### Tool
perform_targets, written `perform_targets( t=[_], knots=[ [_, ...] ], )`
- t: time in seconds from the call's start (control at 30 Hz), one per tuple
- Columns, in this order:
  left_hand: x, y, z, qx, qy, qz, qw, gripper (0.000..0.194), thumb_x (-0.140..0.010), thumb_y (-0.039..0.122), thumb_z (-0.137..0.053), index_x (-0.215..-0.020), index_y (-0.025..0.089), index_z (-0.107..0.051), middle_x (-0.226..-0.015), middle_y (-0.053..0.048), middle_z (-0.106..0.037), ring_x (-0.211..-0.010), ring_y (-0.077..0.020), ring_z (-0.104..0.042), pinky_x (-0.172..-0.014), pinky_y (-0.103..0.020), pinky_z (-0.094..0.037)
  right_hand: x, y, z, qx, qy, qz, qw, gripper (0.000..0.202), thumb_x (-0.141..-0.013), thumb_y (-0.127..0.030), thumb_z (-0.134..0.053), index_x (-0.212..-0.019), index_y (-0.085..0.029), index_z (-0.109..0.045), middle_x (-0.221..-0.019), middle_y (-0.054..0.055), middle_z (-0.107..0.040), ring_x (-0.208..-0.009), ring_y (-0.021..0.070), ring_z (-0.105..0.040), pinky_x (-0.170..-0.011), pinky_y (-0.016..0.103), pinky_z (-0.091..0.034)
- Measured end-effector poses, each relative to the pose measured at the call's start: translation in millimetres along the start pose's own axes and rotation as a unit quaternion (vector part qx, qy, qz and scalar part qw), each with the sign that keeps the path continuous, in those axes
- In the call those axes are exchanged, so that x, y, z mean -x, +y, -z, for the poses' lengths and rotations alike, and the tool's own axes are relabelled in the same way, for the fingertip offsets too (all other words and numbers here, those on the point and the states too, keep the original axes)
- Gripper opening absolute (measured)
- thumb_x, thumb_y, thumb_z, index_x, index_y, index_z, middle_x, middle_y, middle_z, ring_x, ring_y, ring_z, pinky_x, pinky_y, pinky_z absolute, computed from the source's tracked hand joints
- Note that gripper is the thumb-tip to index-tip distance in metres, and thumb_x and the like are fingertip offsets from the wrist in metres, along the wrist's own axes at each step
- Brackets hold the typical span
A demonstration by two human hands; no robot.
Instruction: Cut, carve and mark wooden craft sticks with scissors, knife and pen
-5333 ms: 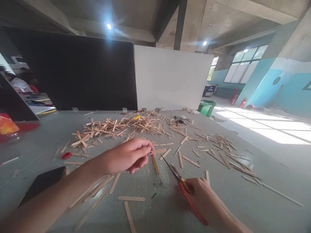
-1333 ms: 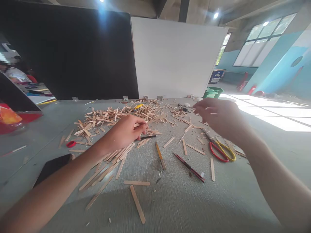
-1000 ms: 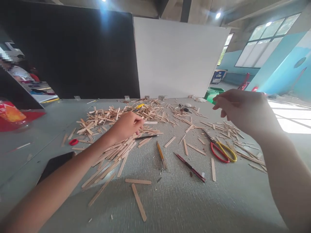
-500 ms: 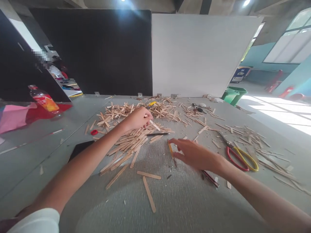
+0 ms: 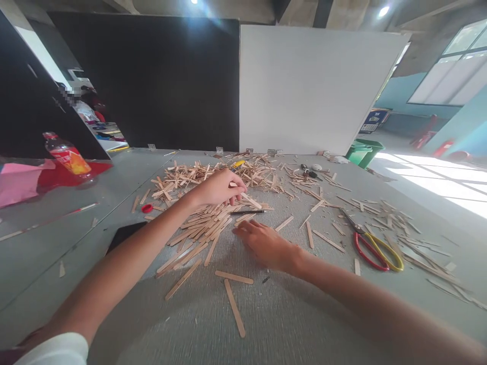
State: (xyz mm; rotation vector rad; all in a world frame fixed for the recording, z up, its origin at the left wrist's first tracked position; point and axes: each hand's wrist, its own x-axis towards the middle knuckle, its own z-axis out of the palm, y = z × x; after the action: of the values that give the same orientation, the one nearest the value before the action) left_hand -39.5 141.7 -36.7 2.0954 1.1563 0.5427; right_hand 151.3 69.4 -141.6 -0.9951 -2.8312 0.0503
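Left hand (image 5: 216, 188): grip pinched on a flat pale wooden craft stick (image 5: 249, 199), held just above the heap of loose wooden sticks (image 5: 201, 223) on the grey worktop (image 5: 304, 324). Right hand (image 5: 264, 246): now lowered from mid-air to the worktop just right of the heap, fingers curled, palm down; grip state cannot be told. Red-and-yellow-handled scissors (image 5: 371, 246) released, lying well right of the heap. Black pencil (image 5: 247, 212) beside the heap. Suggests a switch from cutting to sorting.
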Motion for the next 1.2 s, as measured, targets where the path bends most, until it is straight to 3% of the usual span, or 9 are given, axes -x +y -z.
perform_targets(
  t=[0.13,0.27,0.63,0.73,0.77,0.87,0.97,1.07,1.2],
  knots=[
    [5.7,13.0,1.0,0.053,-0.037,-0.026,0.998,0.018,-0.095,0.024,-0.066,-0.102,0.013,-0.078,-0.086,-0.012,-0.081,-0.066,-0.0202,-0.076,-0.051,-0.027,-0.055,-38.3,-0.8,-17.5,0.038,0.03,0.05,0.998,0.035,-0.11,-0.01,-0.049,-0.144,-0.014,-0.059,-0.142,0.017,-0.066,-0.134,0.0282,-0.057,-0.108,0.042,-0.047],
    [16.7,29.4,2.1,0.081,-0.03,-0.057,0.995,0.018,-0.097,0.024,-0.066,-0.108,0.015,-0.078,-0.094,-0.011,-0.082,-0.071,-0.0193,-0.077,-0.053,-0.026,-0.057,-50.1,-7.7,-17.2,0.077,0.034,0.071,0.994,0.02,-0.106,-0.009,-0.055,-0.116,-0.011,-0.072,-0.116,0.016,-0.073,-0.114,0.0307,-0.065,-0.093,0.042,-0.052],
    [42.8,56.8,-0.1,0.107,-0.039,-0.185,0.976,0.019,-0.099,0.023,-0.067,-0.097,0.024,-0.086,-0.082,-0.003,-0.082,-0.071,-0.0178,-0.076,-0.062,-0.028,-0.059,7.2,-31.5,1.3,0.152,0.046,0.126,0.979,0.027,-0.109,-0.01,-0.047,-0.098,-0.013,-0.071,-0.089,0.01,-0.072,-0.083,0.0256,-0.067,-0.077,0.038,-0.051],
    [47.0,61.0,-1.6,0.103,-0.014,-0.19,0.976,0.017,-0.098,0.021,-0.069,-0.099,0.024,-0.086,-0.08,-0.002,-0.082,-0.07,-0.0177,-0.078,-0.062,-0.028,-0.059,29.1,-46.4,20.1,0.119,0.075,0.113,0.984,0.027,-0.109,-0.008,-0.041,-0.101,-0.014,-0.066,-0.079,0.003,-0.068,-0.066,0.0206,-0.06,-0.065,0.035,-0.047],
    [48.1,62.2,-2.3,0.105,-0.003,-0.185,0.977,0.017,-0.098,0.021,-0.069,-0.099,0.023,-0.086,-0.078,-0.002,-0.082,-0.069,-0.0176,-0.078,-0.061,-0.027,-0.058,36.6,-51.4,29.0,0.052,0.097,0.106,0.988,0.025,-0.107,-0.007,-0.042,-0.1,-0.015,-0.064,-0.077,0.002,-0.066,-0.06,0.0183,-0.055,-0.059,0.034,-0.044],
    [49.6,64.3,-4.8,0.111,0.016,-0.156,0.981,0.016,-0.096,0.021,-0.069,-0.1,0.021,-0.085,-0.073,-0.002,-0.081,-0.066,-0.0173,-0.078,-0.058,-0.026,-0.058,56.5,-59.6,61.2,-0.145,0.166,0.017,0.975,0.022,-0.105,-0.013,-0.043,-0.093,-0.019,-0.06,-0.078,0.0,-0.065,-0.055,0.014,-0.047,-0.051,0.031,-0.038],
    [48.6,63.8,-6.8,0.113,0.016,-0.125,0.986,0.016,-0.096,0.022,-0.07,-0.102,0.02,-0.084,-0.073,-0.002,-0.081,-0.065,-0.0171,-0.077,-0.058,-0.025,-0.058,69.1,-52.1,93.3,-0.248,0.269,-0.129,0.922,0.016,-0.108,-0.025,-0.047,-0.098,-0.023,-0.059,-0.064,-0.007,-0.058,-0.05,0.0117,-0.041,-0.049,0.028,-0.036],
    [47.5,63.0,-7.9,0.119,0.019,-0.118,0.986,0.015,-0.097,0.024,-0.071,-0.102,0.02,-0.084,-0.072,-0.001,-0.08,-0.062,-0.0158,-0.075,-0.056,-0.024,-0.057,75.1,-35.7,114.3,-0.26,0.276,-0.221,0.898,0.01,-0.105,-0.03,-0.057,-0.096,-0.027,-0.056,-0.063,-0.009,-0.067,-0.048,0.0114,-0.043,-0.05,0.028,-0.036],
    [48.0,64.0,-8.6,0.115,0.016,-0.123,0.986,0.016,-0.099,0.024,-0.069,-0.102,0.019,-0.084,-0.071,-0.001,-0.08,-0.062,-0.0144,-0.075,-0.056,-0.022,-0.057,78.0,-21.2,123.4,-0.297,0.237,-0.266,0.886,0.016,-0.101,-0.028,-0.063,-0.11,-0.029,-0.05,-0.063,-0.011,-0.072,-0.045,0.012,-0.046,-0.048,0.028,-0.037]
  ],
)
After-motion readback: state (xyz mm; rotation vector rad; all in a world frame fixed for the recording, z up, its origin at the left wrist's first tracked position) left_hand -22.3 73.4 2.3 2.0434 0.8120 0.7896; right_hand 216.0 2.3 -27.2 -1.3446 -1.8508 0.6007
